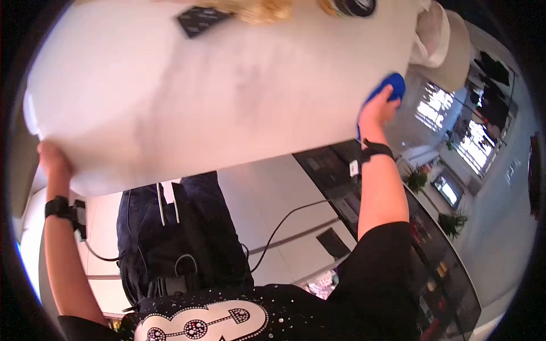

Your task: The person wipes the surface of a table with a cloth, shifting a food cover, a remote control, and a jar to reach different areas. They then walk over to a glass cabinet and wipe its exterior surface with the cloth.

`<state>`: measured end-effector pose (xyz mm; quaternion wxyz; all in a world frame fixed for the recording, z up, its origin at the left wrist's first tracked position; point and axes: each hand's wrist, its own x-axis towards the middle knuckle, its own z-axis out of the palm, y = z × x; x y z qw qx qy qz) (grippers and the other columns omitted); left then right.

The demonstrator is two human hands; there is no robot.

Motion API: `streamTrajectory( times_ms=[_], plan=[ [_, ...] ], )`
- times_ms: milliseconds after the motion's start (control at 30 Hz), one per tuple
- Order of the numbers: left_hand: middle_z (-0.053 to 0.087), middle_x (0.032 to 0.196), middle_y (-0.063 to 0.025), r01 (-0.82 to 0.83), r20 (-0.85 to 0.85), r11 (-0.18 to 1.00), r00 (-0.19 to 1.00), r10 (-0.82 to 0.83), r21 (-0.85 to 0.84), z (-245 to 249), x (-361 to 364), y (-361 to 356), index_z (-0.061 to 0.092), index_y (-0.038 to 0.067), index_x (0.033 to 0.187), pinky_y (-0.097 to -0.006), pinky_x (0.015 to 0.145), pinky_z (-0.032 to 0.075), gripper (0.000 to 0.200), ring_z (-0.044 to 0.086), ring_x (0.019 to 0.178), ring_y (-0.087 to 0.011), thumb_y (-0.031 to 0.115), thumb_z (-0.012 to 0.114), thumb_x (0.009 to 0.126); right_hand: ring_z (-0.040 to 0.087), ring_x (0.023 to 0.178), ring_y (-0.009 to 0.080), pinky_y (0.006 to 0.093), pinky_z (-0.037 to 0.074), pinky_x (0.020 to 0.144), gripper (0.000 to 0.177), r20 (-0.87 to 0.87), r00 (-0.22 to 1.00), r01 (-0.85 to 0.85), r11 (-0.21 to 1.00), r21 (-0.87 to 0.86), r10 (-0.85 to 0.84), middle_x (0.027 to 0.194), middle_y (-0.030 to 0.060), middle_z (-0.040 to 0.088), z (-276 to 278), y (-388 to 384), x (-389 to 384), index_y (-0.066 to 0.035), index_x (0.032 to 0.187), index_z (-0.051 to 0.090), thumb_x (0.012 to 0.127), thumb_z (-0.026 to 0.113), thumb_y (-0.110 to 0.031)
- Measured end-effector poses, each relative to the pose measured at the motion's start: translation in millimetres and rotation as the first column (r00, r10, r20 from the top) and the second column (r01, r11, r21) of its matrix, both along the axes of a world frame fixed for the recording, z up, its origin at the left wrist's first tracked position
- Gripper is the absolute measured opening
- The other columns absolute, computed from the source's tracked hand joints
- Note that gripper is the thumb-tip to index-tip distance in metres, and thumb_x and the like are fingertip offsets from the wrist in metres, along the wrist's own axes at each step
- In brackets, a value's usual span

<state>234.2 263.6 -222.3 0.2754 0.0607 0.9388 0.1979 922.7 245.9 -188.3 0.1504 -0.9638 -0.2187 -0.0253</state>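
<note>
A white table [227,102] with a smooth top fills the upper part of the view. My left hand [55,161] is closed at its left edge, and the fingertips are partly hidden. At the table's right edge, my right hand [380,109] holds a blue cloth [392,85], bunched under the fingers and pressed against the edge. A small black packet or card [202,21] lies on the far side of the tabletop, beside a crumpled tan wrapper [261,10]. A dark round object [358,5] sits farther right, cut off by the frame.
White chairs [441,40] stand past the table's right end. A low dark glass-topped cabinet [438,273] runs along my right side, with plants [452,223] beyond it. My lap in dark trousers [176,238] is below the table, and a black cable [278,227] hangs nearby.
</note>
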Motion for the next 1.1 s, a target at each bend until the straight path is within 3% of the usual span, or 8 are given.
streamTrajectory(
  times_ms=[400, 467, 533, 633, 700, 967, 1067, 1100],
  plan=[
    [0.061, 0.074, -0.0043, 0.467, 0.244, 0.871, 0.836, -0.491, 0.153, -88.6, -202.9, -37.6, 0.059, 0.002, 0.072, -0.0331, 0.055, 0.046, 0.023, 0.055, 0.062, -0.0145, 0.018, 0.05, 0.085, 0.056, 0.104, 0.0442, 0.0515, 0.042, 0.089, 0.057, 0.094, 0.995, -0.026, 0.99, -0.137, 0.039, 0.114, 0.025, 0.059, -6.9, 18.2, 36.8, -0.007, 0.134, 0.036, 0.093, 0.039, -0.046],
    [0.059, 0.071, -0.0041, 0.611, 0.029, 0.792, 0.791, -0.611, 0.007, -80.5, -162.5, -39.4, 0.06, 0.001, 0.072, -0.0326, 0.055, 0.045, 0.022, 0.054, 0.061, -0.015, 0.015, 0.048, 0.084, 0.057, 0.103, 0.0438, 0.0519, 0.043, 0.088, 0.057, 0.091, 0.995, -0.015, 0.99, -0.143, 0.028, 0.114, 0.0253, 0.059, -3.2, 21.1, 36.8, -0.006, 0.134, 0.036, 0.093, 0.039, -0.045],
    [0.059, 0.073, -0.0045, 0.824, -0.195, 0.56, 0.565, -0.802, 0.081, -104.6, -193.6, -54.7, 0.06, 0.0, 0.074, -0.0341, 0.057, 0.045, 0.023, 0.054, 0.063, -0.0161, 0.018, 0.048, 0.083, 0.056, 0.105, 0.044, 0.0521, 0.042, 0.089, 0.059, 0.044, 0.998, -0.039, 0.988, -0.146, 0.046, 0.115, 0.0265, 0.058, -0.5, 23.0, 36.6, -0.004, 0.134, 0.035, 0.093, 0.039, -0.045],
    [0.054, 0.111, -0.0077, 0.095, 0.434, 0.933, 0.866, -0.25, 0.346, -71.0, -189.9, -40.1, 0.054, 0.006, 0.11, -0.0367, 0.095, 0.04, 0.037, 0.049, 0.105, -0.0185, 0.035, 0.035, 0.099, 0.055, 0.105, 0.0449, 0.0521, 0.043, 0.089, 0.06, 0.04, 0.997, -0.056, 0.988, -0.145, 0.062, 0.116, 0.0283, 0.057, 2.5, 26.4, 37.3, -0.001, 0.134, 0.035, 0.093, 0.039, -0.045],
    [0.051, 0.073, 0.0038, 0.484, 0.058, 0.797, 0.841, -0.538, 0.361, -49.4, -147.7, -37.2, 0.046, 0.016, 0.063, -0.0291, 0.055, 0.039, 0.026, 0.05, 0.068, -0.0085, 0.027, 0.048, 0.088, 0.056, 0.104, 0.0463, 0.0518, 0.044, 0.088, 0.061, 0.03, 0.994, -0.101, 0.992, -0.078, 0.103, 0.113, 0.0303, 0.058, 9.1, 30.7, 33.1, 0.004, 0.13, 0.038, 0.093, 0.041, -0.045],
    [0.061, 0.111, -0.0121, -0.086, 0.031, 0.99, 0.996, 0.083, 0.108, 2.2, -17.3, 8.1, 0.057, 0.001, 0.111, -0.0351, 0.082, 0.046, 0.047, 0.059, 0.099, -0.0263, 0.039, 0.037, 0.091, 0.051, 0.112, 0.0477, 0.0485, 0.04, 0.096, 0.064, 0.097, 0.982, -0.161, 0.987, -0.019, 0.163, 0.122, 0.0324, 0.052, -9.5, 29.9, 67.5, 0.01, 0.123, 0.044, 0.092, 0.041, -0.046],
    [0.059, 0.12, -0.0199, -0.05, -0.135, 0.998, 0.99, 0.045, -0.029, 21.6, 19.7, 15.0, 0.057, -0.003, 0.116, -0.0381, 0.089, 0.045, 0.055, 0.058, 0.107, -0.0331, 0.041, 0.033, 0.092, 0.05, 0.113, 0.0473, 0.0483, 0.04, 0.096, 0.061, 0.095, 0.968, -0.225, 0.972, -0.07, 0.231, 0.122, 0.0347, 0.05, -10.9, 21.4, 77.5, 0.012, 0.122, 0.044, 0.096, 0.036, -0.043],
    [0.057, 0.122, -0.0215, 0.201, -0.25, 0.946, 0.931, -0.266, -0.254, 9.2, 1.7, 8.1, 0.057, -0.003, 0.116, -0.0391, 0.091, 0.044, 0.054, 0.057, 0.109, -0.0345, 0.039, 0.032, 0.092, 0.05, 0.113, 0.0474, 0.0479, 0.04, 0.096, 0.062, 0.014, 0.979, -0.2, 0.976, -0.081, 0.202, 0.123, 0.0357, 0.049, -0.8, 20.8, 60.6, 0.014, 0.123, 0.04, 0.097, 0.035, -0.043]
  ],
)
